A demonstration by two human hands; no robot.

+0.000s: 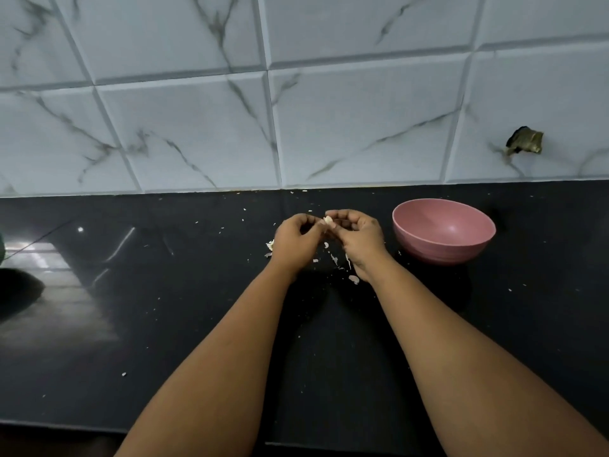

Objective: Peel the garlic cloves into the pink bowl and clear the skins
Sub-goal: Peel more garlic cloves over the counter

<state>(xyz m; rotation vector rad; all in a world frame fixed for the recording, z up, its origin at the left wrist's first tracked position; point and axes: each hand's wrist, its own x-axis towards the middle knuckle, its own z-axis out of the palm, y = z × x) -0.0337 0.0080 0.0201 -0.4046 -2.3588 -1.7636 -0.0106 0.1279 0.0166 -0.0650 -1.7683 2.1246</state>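
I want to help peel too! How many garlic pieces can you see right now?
1. A single garlic clove is pinched between the left hand and right hand, left of the pink bowl. More may be hidden under the hands or inside the bowl.

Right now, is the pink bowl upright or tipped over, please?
Upright: the pink bowl sits on its base on the counter, opening upward.
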